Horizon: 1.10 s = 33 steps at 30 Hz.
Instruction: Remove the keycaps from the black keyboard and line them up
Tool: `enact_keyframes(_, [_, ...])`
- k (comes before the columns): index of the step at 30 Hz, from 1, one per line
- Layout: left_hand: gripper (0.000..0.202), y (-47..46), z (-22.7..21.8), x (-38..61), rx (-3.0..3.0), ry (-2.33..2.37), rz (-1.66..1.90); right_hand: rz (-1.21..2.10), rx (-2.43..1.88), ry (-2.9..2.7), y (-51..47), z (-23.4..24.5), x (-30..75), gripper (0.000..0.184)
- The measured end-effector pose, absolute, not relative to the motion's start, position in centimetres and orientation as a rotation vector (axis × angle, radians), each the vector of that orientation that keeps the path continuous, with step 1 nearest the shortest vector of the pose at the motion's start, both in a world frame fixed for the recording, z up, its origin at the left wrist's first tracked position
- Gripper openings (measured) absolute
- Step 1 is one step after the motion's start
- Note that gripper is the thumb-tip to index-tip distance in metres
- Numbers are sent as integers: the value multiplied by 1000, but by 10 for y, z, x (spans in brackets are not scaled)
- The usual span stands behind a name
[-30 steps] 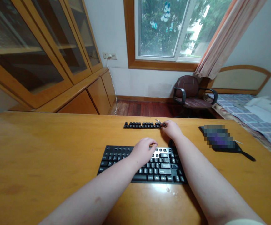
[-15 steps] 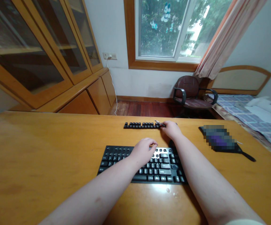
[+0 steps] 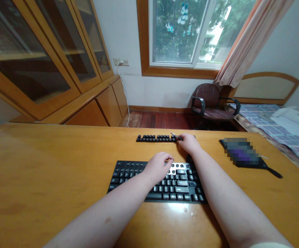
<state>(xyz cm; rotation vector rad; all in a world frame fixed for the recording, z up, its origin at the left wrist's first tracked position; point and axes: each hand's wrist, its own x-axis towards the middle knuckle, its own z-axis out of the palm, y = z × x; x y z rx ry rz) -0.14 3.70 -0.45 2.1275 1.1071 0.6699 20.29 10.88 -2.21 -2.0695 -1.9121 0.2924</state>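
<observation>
Lying inward from the far edge of the glossy, honey-brown wooden surface (image 3: 61,165), the flat, rectangular black plastic keyboard (image 3: 175,182) shows gaps among its upper keys. It is probably stiff and fairly light, best gripped by its short sides; the smooth plastic may slide. Close to the far edge, small black plastic keycaps (image 3: 154,138) form two rows running along it; they look light, hard and easily tipped, and should suit a fingertip pinch at their sides. The right hand (image 3: 190,143) is pinched on a slim, silvery and dark tool (image 3: 175,135) at the rows' right end. The left hand (image 3: 157,166) curls over the keyboard's upper part, thumb and fingers close together; whether it holds anything cannot be told. Toward the surface's right edge lies a flat black pouch (image 3: 242,153) with a narrow tail, its middle pixelated.
</observation>
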Motion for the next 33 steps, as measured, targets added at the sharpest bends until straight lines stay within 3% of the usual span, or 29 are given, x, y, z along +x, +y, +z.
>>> enact_keyframes(17, [18, 38, -6, -1, 2156, 1098, 656, 280, -1917, -1802, 107, -19, 202, 23])
enact_keyframes(24, [19, 35, -5, -1, 2243, 1034, 587, 14, -1467, -1431, 73, 39, 206, 29])
enact_keyframes(27, [24, 31, 0, -1, 2338, 912, 514, 205, -1410, -1446, 43, 52, 204, 28])
enact_keyframes(33, [42, 28, 2, -1, 2486, 811, 355, 828, -1386, -1428, 3, 21, 197, 27])
